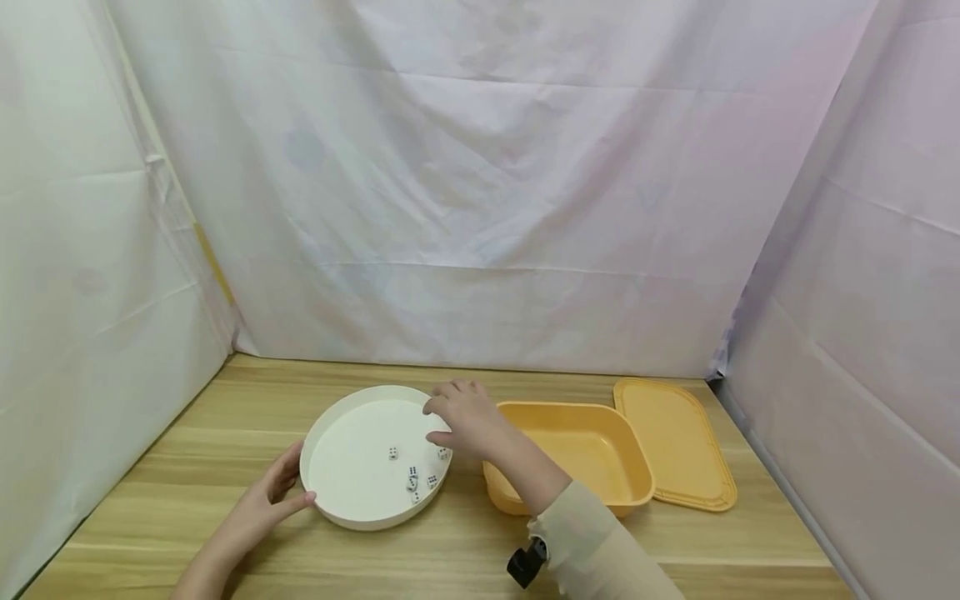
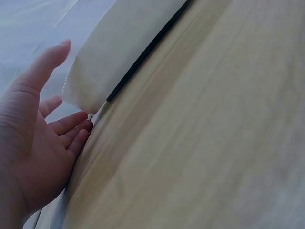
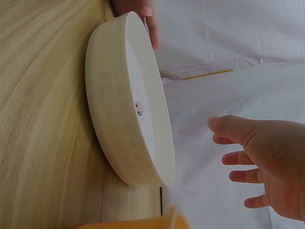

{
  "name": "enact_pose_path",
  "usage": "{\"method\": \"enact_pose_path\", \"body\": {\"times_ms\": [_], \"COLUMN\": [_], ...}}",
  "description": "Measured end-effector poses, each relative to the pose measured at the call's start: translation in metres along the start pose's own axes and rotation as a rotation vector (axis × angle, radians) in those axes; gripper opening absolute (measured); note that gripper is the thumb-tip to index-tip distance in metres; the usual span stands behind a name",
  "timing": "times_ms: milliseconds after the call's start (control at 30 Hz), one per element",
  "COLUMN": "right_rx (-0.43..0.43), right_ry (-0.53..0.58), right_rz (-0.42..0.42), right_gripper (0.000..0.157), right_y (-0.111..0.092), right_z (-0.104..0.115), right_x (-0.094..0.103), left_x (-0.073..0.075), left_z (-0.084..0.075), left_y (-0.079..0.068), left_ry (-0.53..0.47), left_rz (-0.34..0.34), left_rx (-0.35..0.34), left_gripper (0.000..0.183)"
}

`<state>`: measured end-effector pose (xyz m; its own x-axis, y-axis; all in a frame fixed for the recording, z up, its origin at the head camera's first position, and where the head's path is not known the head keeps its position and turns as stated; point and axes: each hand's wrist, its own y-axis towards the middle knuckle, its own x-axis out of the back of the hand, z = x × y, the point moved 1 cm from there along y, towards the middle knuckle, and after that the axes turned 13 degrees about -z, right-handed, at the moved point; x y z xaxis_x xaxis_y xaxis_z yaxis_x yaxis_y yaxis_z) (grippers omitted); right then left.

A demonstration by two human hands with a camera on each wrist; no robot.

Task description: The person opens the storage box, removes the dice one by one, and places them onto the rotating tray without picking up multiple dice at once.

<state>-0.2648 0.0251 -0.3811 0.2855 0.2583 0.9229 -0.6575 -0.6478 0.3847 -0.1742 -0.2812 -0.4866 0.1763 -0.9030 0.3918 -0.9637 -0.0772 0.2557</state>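
Note:
A round white tray (image 1: 348, 462) with a raised rim lies on the table, several small white dice (image 1: 393, 453) in its front right part. At its left side is my left hand (image 1: 258, 507), thumb at the rim. The left wrist view shows that hand's fingers (image 2: 71, 126) fairly straight beside the tray wall (image 2: 119, 47). Over the tray's right rim hovers my right hand (image 1: 472, 422), its fingers spread and loosely bent. Nothing shows between those fingers (image 3: 243, 157) in the right wrist view, where they are apart from the tray.
Right of the tray stands an orange plastic box (image 1: 585, 454), open at the top, partly behind my right forearm. Its flat orange lid (image 1: 678, 442) lies on the wooden table (image 1: 420, 567) farther right. White cloth (image 1: 480, 183) hangs at the back and both sides.

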Motion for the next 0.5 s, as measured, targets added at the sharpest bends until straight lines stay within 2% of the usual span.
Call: {"method": "enact_pose_path", "body": {"times_ms": [100, 267, 400, 500], "right_rx": [0.000, -0.006, -0.017, -0.029], "right_ry": [0.001, 0.028, 0.058, 0.052], "right_rz": [0.006, 0.003, -0.013, -0.026], "right_gripper": [0.036, 0.039, 0.041, 0.041], "right_y": [-0.001, -0.007, -0.013, -0.017], "right_z": [-0.004, -0.011, -0.021, -0.030], "right_x": [0.000, 0.005, 0.010, 0.013], "left_x": [0.002, 0.006, 0.009, 0.012], "left_z": [-0.001, -0.004, -0.008, -0.011], "left_y": [0.002, 0.007, 0.010, 0.015], "left_ry": [-0.040, -0.060, -0.025, 0.021], "left_rz": [0.005, 0.042, 0.071, 0.101], "left_rx": [0.000, 0.091, 0.150, 0.155], "left_gripper": [0.070, 0.064, 0.063, 0.065]}}
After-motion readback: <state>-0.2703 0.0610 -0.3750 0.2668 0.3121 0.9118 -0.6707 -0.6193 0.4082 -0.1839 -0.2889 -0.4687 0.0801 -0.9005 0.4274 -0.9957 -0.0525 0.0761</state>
